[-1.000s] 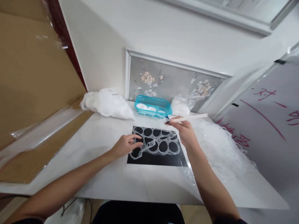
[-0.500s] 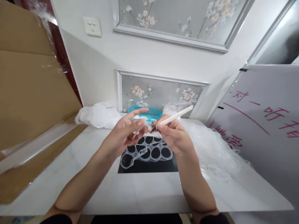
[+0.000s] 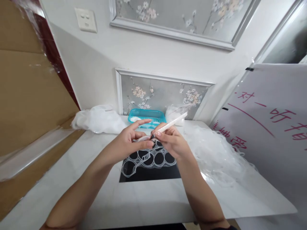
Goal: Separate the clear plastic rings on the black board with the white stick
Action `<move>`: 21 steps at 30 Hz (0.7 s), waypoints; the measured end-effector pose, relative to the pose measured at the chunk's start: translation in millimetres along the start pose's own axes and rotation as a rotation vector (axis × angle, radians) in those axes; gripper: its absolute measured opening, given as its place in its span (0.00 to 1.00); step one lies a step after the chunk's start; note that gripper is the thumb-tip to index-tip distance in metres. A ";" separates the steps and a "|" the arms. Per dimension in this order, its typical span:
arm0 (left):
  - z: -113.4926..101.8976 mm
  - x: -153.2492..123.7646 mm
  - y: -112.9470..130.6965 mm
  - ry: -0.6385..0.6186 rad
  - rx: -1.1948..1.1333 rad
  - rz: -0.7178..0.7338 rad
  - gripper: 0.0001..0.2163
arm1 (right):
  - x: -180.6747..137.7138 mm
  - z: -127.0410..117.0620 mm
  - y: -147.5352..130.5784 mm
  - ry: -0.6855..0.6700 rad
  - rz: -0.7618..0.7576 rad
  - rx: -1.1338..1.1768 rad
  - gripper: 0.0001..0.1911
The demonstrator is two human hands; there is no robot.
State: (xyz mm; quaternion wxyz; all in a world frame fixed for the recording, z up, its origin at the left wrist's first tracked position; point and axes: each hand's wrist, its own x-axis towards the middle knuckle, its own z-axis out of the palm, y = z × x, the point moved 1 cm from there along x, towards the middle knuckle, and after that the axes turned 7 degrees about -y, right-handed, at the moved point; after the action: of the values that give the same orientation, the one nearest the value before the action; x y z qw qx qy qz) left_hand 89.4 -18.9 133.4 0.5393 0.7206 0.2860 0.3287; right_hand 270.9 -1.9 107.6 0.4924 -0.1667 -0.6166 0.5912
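Observation:
My left hand (image 3: 124, 142) pinches a small whitish round piece (image 3: 142, 138) between its fingers, with the forefinger stretched out above. My right hand (image 3: 172, 142) is closed around a slim white pen-like tool (image 3: 174, 122) with a dark tip. The tip meets the edge of the white piece, though my fingers partly cover the contact. Below both hands, a clear sheet of cut-out rings (image 3: 159, 159) lies on a black mat (image 3: 151, 176). A loose strip curls over its left side.
Behind my hands sits a teal plastic tray (image 3: 146, 112) with white pieces inside. White bagged material (image 3: 99, 118) lies at back left, a white bag (image 3: 173, 112) at back right. Clear plastic scraps (image 3: 218, 156) pile up on the right. Cardboard (image 3: 31, 95) stands on the left.
My hands have come closer together and slightly lower. The left thumb has moved down, and the tool's tip now meets the white piece. The view has shifted slightly.

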 end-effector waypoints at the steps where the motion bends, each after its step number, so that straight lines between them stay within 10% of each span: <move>1: -0.5 1.7 -1.5 0.011 0.014 -0.001 0.34 | 4.4 -5.8 4.6 0.015 0.005 -0.011 0.09; 9: -39.4 2.1 -0.4 0.369 0.002 0.016 0.31 | 31.1 -73.4 95.9 -0.126 0.471 -0.622 0.04; 17: -54.1 -7.8 5.5 0.370 0.035 0.080 0.24 | 20.4 -26.5 97.3 -0.805 0.543 -0.492 0.10; 19: -57.4 -11.0 6.8 0.351 0.022 0.069 0.24 | 21.9 -33.2 72.7 -0.724 0.432 -0.475 0.10; 21: -59.7 -14.3 8.2 0.321 0.010 0.058 0.25 | 26.7 -59.5 39.9 -0.312 0.350 -0.552 0.08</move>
State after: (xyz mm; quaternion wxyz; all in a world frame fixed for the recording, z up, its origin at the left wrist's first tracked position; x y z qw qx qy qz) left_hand 34.4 3.2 151.0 0.4735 0.6693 0.3493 0.4537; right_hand 291.4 62.5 72.0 0.2200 -0.3044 -0.7829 0.4961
